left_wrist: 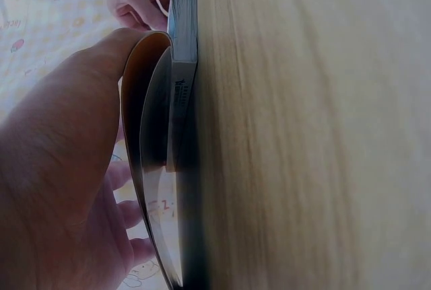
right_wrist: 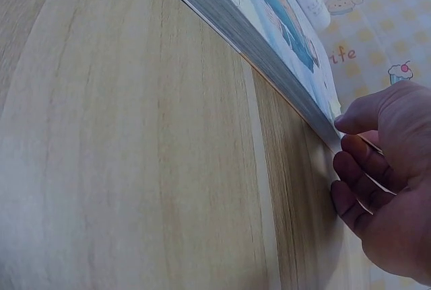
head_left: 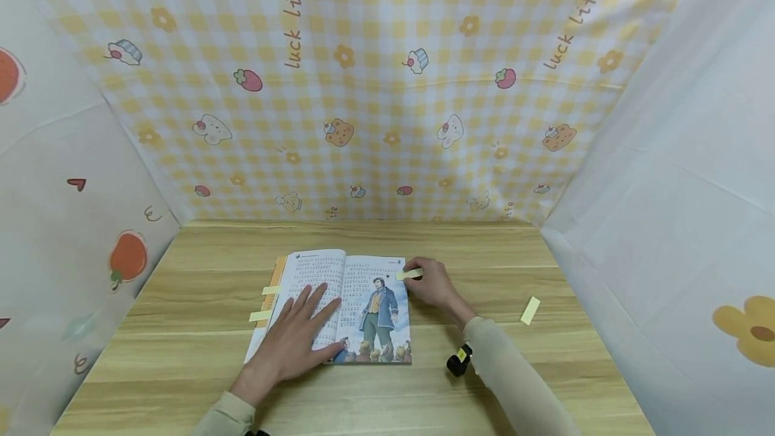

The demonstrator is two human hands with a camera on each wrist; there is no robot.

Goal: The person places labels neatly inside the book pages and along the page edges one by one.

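An open book lies on the table, its right page showing a standing figure in a blue coat. My left hand rests with spread fingers on the left page. In the left wrist view, pages and cover bow up beneath that palm. At the upper right edge of the right page, my right hand pinches a pale yellow sticky tab. The right wrist view shows the right hand beside the book's corner, fingers curled, with the tab itself hidden there. Two more yellow tabs stick out from the book's left side.
A loose yellow sticky strip lies on the wooden table to the right of the right forearm. A black strap with a yellow label is at the right wrist. Patterned cloth hangs behind the table and along both sides.
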